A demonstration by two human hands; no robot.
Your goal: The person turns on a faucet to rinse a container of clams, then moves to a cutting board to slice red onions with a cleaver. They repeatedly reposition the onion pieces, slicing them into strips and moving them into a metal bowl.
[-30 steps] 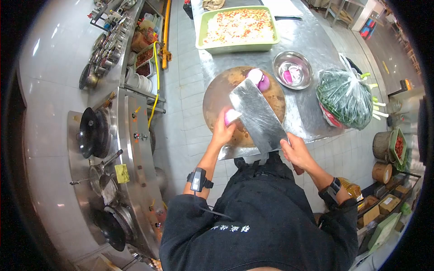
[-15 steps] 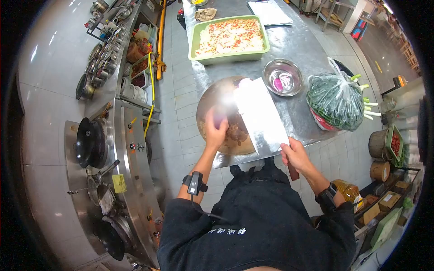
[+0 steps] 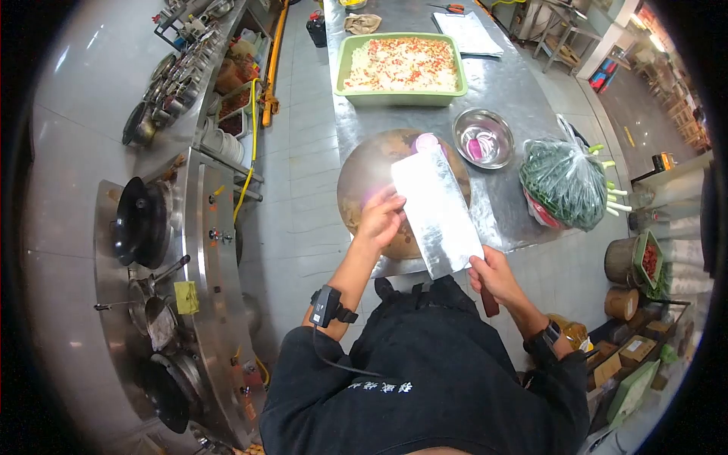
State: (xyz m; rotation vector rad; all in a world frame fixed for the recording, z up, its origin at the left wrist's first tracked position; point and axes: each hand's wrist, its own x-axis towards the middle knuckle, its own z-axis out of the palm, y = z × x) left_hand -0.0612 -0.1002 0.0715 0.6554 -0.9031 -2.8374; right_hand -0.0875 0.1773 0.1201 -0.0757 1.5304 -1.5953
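"Checking grips: where's the onion (image 3: 372,199)?"
"Mid chopping board (image 3: 356,171), left hand (image 3: 381,218) curled tight on it — slick, round, hold its flanks. Right hand (image 3: 493,277) clenched round cleaver (image 3: 436,212) handle, off the board's near edge — heavy, stiff."

A blurred pink onion piece (image 3: 374,199) lies mostly hidden under the left hand (image 3: 383,220).

Cleaver (image 3: 437,212) blade was bright silver-grey, handle dark red-brown inside the right hand (image 3: 493,274) grip. Onion half (image 3: 427,142) past the blade tip was pink-purple on a mottled brown board (image 3: 364,171). Further out from the grip, green tray (image 3: 400,98) held white mix speckled red.
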